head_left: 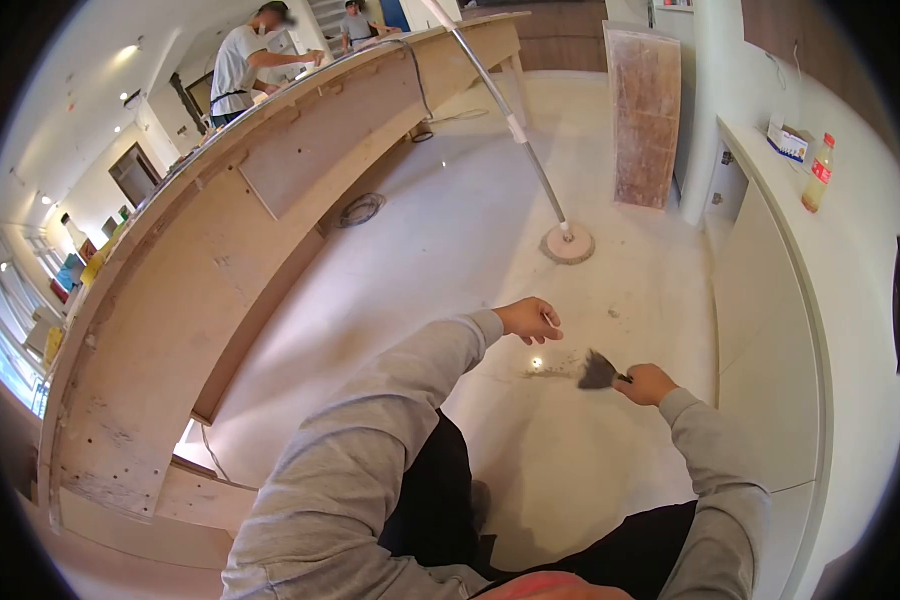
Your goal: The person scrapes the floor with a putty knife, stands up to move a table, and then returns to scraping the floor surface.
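My right hand (649, 384) is closed round the handle of a putty knife (598, 371), its dark, wide blade angled toward the pale floor (530, 460). Just left of the blade lies a streak of grey crumbs and dirt (555, 372) beside a bright light reflection. My left hand (532, 319) hovers over the floor above that streak, fingers loosely bent and apart, with nothing visible in them. Both arms wear grey sleeves, and my dark-trousered knees show below.
A mop (568, 243) with a round head stands ahead on the floor. Along the left runs a long wooden counter (300, 150), with a coiled cable (361, 209) near its base. A person (242, 68) works behind it. On the right, a white cabinet (770, 290) carries a bottle (818, 175).
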{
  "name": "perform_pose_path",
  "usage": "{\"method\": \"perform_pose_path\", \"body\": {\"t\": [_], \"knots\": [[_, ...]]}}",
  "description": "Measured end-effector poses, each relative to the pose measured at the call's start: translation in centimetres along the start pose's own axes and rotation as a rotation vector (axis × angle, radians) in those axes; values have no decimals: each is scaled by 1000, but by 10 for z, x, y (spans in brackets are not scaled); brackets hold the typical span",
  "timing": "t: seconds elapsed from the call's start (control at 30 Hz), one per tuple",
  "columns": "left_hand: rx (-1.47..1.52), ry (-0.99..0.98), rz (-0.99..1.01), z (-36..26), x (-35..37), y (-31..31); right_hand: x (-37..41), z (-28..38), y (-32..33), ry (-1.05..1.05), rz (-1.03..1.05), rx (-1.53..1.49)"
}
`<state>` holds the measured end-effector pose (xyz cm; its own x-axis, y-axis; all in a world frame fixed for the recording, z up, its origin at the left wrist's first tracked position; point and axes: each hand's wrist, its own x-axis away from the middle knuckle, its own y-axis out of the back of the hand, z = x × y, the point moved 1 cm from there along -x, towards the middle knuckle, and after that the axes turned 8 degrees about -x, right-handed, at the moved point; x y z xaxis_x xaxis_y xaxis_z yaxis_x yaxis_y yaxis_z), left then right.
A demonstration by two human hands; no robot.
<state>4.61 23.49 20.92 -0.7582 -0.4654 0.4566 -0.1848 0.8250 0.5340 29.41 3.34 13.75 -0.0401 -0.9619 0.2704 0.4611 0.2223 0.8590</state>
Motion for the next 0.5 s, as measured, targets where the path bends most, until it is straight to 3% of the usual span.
{"method": "perform_pose_path", "body": {"t": [0.03, 0.1, 0.2, 0.27, 0.5], "knots": [[-33, 33, -34, -1, 2, -7, 2, 10, 0, -7, 7, 2], [-60, 62, -62, -2, 1, -19, 5, 36, 1, 42, -139, -395], [3, 116, 8, 0, -7, -28, 19, 66, 12, 166, -171, -461], [129, -40, 290, 1, -17, -30, 16, 61, 8, 169, -144, -452], [116, -113, 182, -12, -8, -31, 4, 21, -8, 19, 82, -232]]}}
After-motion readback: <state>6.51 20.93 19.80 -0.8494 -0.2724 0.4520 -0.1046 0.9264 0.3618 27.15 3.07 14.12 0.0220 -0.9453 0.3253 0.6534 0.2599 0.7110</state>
